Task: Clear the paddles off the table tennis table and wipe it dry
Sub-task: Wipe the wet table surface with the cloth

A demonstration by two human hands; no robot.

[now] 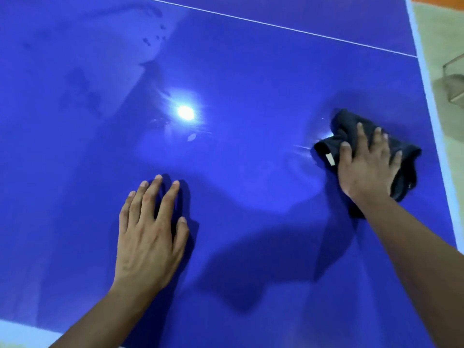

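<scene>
Flat, both hands press: right hand (367, 163) on cloth (346, 126), left hand (150, 232) on table (251, 71).

Open table (251, 71) left of cloth (347, 125)

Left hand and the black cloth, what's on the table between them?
Head view: only bare blue table, with faint shiny streaks beside the black cloth, separates it from the left hand.

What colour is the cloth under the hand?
The cloth is black, with a small white tag; it shows in the head view, under the right hand.
</scene>
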